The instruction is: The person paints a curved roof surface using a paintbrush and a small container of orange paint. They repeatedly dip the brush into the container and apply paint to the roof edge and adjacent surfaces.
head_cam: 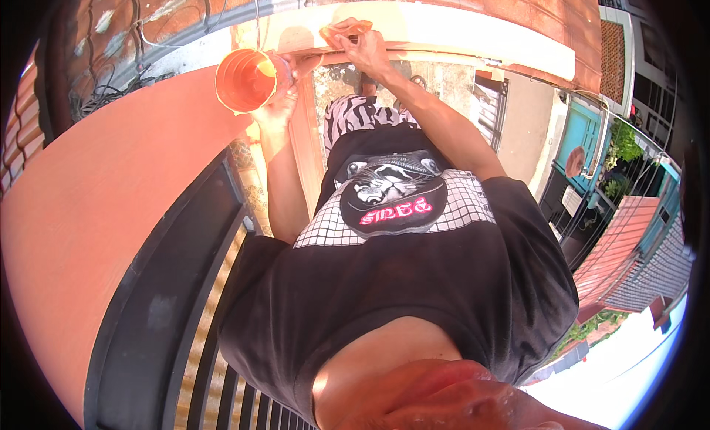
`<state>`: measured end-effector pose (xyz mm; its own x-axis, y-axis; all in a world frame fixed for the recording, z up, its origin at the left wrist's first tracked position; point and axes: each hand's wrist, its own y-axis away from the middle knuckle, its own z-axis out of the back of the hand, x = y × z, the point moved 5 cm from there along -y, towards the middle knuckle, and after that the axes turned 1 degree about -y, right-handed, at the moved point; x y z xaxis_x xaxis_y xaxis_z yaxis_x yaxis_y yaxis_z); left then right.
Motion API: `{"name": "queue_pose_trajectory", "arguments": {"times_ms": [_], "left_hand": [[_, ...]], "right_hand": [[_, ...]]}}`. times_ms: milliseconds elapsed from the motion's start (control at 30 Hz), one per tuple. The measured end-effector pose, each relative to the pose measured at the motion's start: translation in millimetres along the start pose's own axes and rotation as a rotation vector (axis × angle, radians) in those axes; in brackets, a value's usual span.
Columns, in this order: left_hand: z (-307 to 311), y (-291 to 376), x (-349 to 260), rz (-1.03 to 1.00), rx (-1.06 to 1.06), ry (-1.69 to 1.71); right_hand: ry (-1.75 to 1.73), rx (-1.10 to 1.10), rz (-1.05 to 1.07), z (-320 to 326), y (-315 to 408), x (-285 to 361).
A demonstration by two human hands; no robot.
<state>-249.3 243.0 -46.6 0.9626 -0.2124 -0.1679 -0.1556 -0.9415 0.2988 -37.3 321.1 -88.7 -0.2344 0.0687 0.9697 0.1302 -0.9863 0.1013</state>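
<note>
My left hand (280,105) grips an orange-red plastic pot (226,91) from its side. The pot tilts toward the view, showing its inside, which is partly sunlit; how much it holds cannot be told. My right hand (367,52) is shut on a flat orange object (359,27), perhaps a sponge or a pad, at the pale orange surface of a wall ledge (455,33). The fingers hide part of this object. The pot and the right hand are apart, with the pot on the left.
A broad orange wall top (122,164) curves along the left, beside a dark metal railing (150,302). Tiled roofing (532,6) lies beyond the ledge. Loose black cables (105,97) lie at upper left, and a thin wire (256,14) hangs near the pot.
</note>
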Motion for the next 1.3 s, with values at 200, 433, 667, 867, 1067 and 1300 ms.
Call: {"name": "queue_pose_trajectory", "arguments": {"times_ms": [200, 433, 667, 867, 1067, 1300], "left_hand": [[9.5, -16.9, -9.0, 0.014, 0.032, -0.008], [19.6, -21.2, -26.0, -0.018, -0.041, -0.034], [12.5, -22.0, -27.9, -0.050, 0.042, 0.003], [5.3, -0.1, -13.1, -0.060, 0.050, 0.060], [17.6, 19.1, -11.9, -0.078, -0.006, 0.088], [19.2, 27.3, -23.0, -0.098, -0.029, 0.075]], "right_hand": [[0.422, -0.552, -0.155, 191.0, 34.6, -61.3], [0.675, -0.524, 0.066, 168.4, 22.1, -27.9], [0.488, 0.055, 0.359, -46.4, -30.9, 13.7], [0.022, -0.121, -0.043, -16.3, -78.2, 0.0], [0.538, -0.642, -0.047, 157.7, -60.2, -33.6], [0.877, -0.357, 0.143, 73.7, -71.1, 1.7]]}}
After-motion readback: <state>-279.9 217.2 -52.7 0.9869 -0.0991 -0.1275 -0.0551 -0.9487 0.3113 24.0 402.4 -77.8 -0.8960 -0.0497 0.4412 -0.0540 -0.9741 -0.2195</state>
